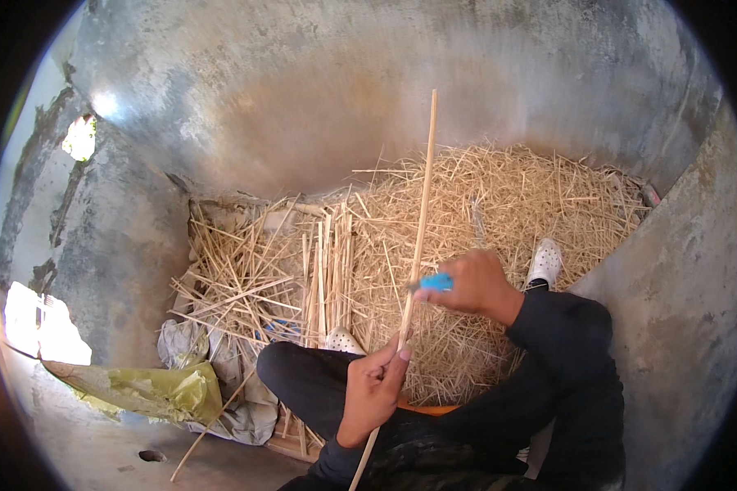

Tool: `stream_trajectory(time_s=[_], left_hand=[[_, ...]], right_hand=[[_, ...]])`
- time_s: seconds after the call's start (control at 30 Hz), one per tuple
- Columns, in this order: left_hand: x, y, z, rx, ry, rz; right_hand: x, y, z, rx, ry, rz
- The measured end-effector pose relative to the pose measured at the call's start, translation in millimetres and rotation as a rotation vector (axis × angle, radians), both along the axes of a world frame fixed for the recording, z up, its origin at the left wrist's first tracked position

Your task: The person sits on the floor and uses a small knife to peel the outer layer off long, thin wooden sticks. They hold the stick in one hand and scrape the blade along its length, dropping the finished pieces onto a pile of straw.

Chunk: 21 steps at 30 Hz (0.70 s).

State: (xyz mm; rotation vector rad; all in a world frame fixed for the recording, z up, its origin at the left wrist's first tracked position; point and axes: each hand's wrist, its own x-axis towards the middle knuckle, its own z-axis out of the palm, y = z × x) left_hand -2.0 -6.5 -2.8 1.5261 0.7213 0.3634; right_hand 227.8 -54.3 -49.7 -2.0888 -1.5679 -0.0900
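Note:
My left hand [374,391] is closed around a long, pale bamboo strip [424,196], low on its length. The strip slants upward in front of me, its far end standing over the back wall and its near end passing down by my lap. My right hand [475,286] grips a small blue-handled knife [436,282] against the strip, above my left hand. Little of its dark blade shows where it meets the strip.
Shavings [499,213] lie heaped along the back wall. Loose bamboo strips [237,278] are piled at left, beside a neater row of strips [327,270]. A yellow-green sack [147,389] and a grey cloth [250,417] lie lower left. My white clogs [546,262] rest among the shavings.

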Motion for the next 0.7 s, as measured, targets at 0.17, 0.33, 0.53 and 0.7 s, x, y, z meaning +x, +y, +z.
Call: stream_trajectory(time_s=[0.17,0.33,0.53,0.7], left_hand=[[0,-8,6,-0.054,-0.008,-0.003],[-7,-12,4,-0.086,-0.015,-0.023],[-17,-20,-4,-0.072,0.033,-0.117],[-20,-31,-8,-0.114,0.045,-0.182]], right_hand=[[15,-4,2,0.013,0.087,-0.049],[11,-2,-6,0.039,0.055,-0.031],[109,14,-11,-0.024,0.186,-0.376],[234,-14,-41,0.151,0.351,-0.783]])
